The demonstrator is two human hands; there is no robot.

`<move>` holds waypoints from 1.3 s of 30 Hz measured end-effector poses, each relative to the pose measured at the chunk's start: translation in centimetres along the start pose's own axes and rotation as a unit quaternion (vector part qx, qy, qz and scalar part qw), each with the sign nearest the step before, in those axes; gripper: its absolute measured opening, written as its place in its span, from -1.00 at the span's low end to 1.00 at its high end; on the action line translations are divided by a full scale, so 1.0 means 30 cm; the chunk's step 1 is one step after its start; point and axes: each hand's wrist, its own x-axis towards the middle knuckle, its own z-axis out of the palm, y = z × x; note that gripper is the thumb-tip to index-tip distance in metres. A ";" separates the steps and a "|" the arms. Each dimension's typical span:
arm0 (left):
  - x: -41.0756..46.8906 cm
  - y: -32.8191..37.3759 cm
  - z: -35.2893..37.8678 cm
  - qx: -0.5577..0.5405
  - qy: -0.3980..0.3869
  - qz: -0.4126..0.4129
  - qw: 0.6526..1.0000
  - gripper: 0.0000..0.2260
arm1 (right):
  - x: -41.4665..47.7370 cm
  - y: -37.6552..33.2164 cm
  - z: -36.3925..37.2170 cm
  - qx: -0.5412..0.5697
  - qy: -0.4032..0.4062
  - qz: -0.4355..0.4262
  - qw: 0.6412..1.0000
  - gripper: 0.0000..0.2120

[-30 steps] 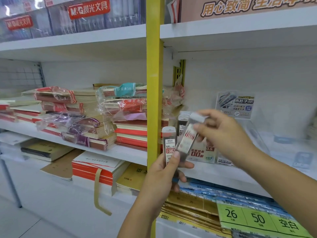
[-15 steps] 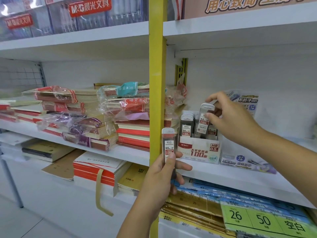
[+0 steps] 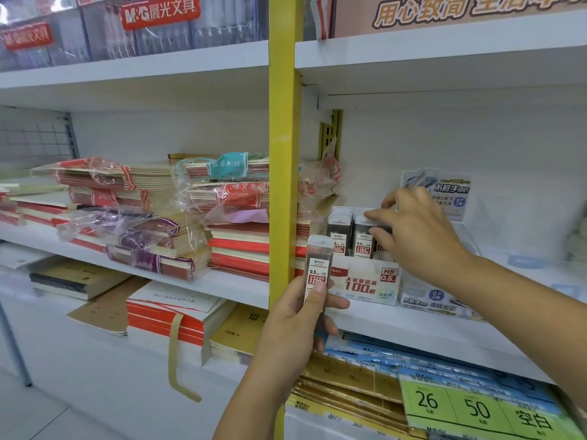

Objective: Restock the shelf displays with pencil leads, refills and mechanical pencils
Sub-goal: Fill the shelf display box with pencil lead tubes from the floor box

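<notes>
Head view: right hand is pinching a lead case in the part-filled display box, left hand is gripping a spare case, so restock's prob. partway, more to go.

Bare forearms lead to the left hand and right hand.

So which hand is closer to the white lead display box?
Right. The right hand touches cases standing in the display box; the left hand holds one case below-left of it.

The right hand has lowered its lead case into the display box, apparently seating it beside the other cases.
</notes>
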 end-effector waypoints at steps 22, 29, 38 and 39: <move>0.046 -0.043 0.089 0.260 0.122 0.183 0.940 -0.70 | -0.071 -0.073 -0.174 0.492 0.160 0.059 0.854 -0.72; 0.066 -0.096 0.116 0.411 0.081 0.240 0.876 -0.49 | -0.024 -0.021 -0.135 0.304 0.123 0.018 0.944 -0.76; 0.082 -0.131 0.107 0.442 0.064 0.235 0.863 -0.47 | -0.012 -0.029 -0.050 0.241 0.033 0.025 0.970 -0.80; 0.082 -0.132 0.105 0.443 0.064 0.237 0.862 -0.48 | -0.006 -0.029 -0.048 0.243 0.022 0.033 0.969 -0.76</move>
